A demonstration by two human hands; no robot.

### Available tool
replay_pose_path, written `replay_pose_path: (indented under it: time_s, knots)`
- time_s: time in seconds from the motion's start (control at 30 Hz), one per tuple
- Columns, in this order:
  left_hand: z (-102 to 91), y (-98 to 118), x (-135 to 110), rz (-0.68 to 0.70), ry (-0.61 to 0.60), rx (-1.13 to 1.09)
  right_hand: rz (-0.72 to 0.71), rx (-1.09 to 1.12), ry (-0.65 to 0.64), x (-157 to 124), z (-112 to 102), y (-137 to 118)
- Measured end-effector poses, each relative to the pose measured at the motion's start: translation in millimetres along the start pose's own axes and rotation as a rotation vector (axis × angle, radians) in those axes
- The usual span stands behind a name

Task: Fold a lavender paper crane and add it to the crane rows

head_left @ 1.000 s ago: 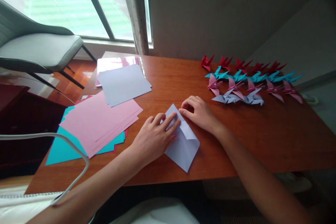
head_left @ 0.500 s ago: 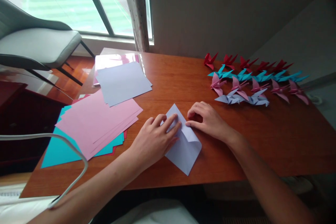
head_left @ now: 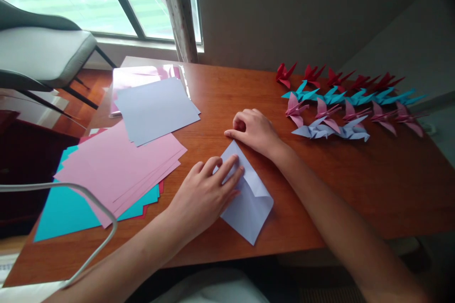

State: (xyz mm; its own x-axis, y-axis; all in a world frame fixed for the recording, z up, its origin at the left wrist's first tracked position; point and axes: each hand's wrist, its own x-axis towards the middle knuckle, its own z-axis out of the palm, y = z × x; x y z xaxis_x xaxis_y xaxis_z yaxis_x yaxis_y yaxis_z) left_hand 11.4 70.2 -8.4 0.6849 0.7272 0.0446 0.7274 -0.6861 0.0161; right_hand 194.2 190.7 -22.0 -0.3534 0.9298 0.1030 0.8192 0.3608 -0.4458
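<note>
Noted a shift of the right hand (head_left: 255, 131) since half a second ago: from the middle of the fold up to the far corner of the lavender paper (head_left: 250, 201). Found no change in the left hand (head_left: 204, 194) or in the paper's place.

Recorded around the work: a fanned stack of pink sheets (head_left: 121, 170) just left of the left hand, lying over teal sheets (head_left: 60, 210), with red edges showing beneath. Lavender sheets (head_left: 154, 109) beyond, overlapping the pink. To the right, well apart from the hands, rows of folded birds: red cranes (head_left: 284, 73), teal cranes (head_left: 302, 92), pink cranes (head_left: 295, 109), two lavender cranes (head_left: 313, 131). Nothing between hands and paper. Also noted a white cable (head_left: 53, 184) arching over the near-left edge and a grey chair (head_left: 42, 52) by the window.

Found one container: a glossy clear sleeve (head_left: 142, 73) at the far left of the table (head_left: 355, 189), with pink paper visible inside; count not determinable.

Found the lavender paper at the centre, near the front edge, lying as a diamond with a flap folded over its right side, the flap edge slightly raised. Left hand: flat, fingers extended and spread, pressing the left half, grasping nothing. Right hand: fingers curled in toward the palm, index tip pressed at the far corner, nothing enclosed.
</note>
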Motion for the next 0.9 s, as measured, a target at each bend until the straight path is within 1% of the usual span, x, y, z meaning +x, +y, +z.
replay_pose_path:
  time_s: [0.1, 0.17, 0.27, 0.3, 0.33, 0.4, 0.47, 0.53, 0.63, 0.73, 0.8, 0.9]
  knots:
    - [-1.1, 0.5, 0.2, -0.002, 0.004, -0.010, 0.001, 0.010, 0.014, 8.4, 0.6, 1.0]
    - [-2.2, -0.5, 0.0, 0.000, 0.011, -0.018, -0.001, 0.081, 0.005, 5.2, -3.4, 1.9]
    - [-5.1, -4.6, -3.0, -0.036, 0.049, -0.038, 0.027, 0.314, -0.032, -15.5, -18.4, -2.1]
    - [-6.4, -6.3, -4.8, -0.074, 0.073, -0.047, 0.045, 0.379, -0.034, -26.4, -24.9, -5.5]
    - [-7.8, -7.7, -6.9, -0.124, 0.099, -0.057, 0.060, 0.398, -0.037, -38.7, -31.4, -9.7]
    - [-10.2, -8.7, -11.6, -0.261, 0.136, -0.063, 0.086, 0.332, -0.026, -65.2, -41.5, -19.1]
    - [-11.7, -6.1, -15.2, -0.377, 0.113, -0.055, 0.112, 0.203, 0.001, -89.8, -44.8, -26.1]
    - [-11.8, -0.6, -16.4, -0.437, 0.064, -0.047, 0.135, 0.120, 0.004, -108.3, -40.7, -27.7]
    - [-10.7, 7.9, -13.7, -0.483, 0.022, -0.031, 0.204, 0.107, 0.054, -122.3, -27.7, -19.7]
    - [-9.5, 11.3, -9.5, -0.509, -0.001, -0.021, 0.273, 0.058, 0.128, -125.3, -17.5, -8.3]
    - [-8.7, 11.2, -8.2, -0.515, -0.001, -0.024, 0.238, -0.007, 0.157, -125.2, -14.1, -4.5]
    - [-7.9, 10.5, -8.8, -0.520, 0.010, -0.033, 0.067, -0.169, 0.207, -125.3, -10.9, -7.7]
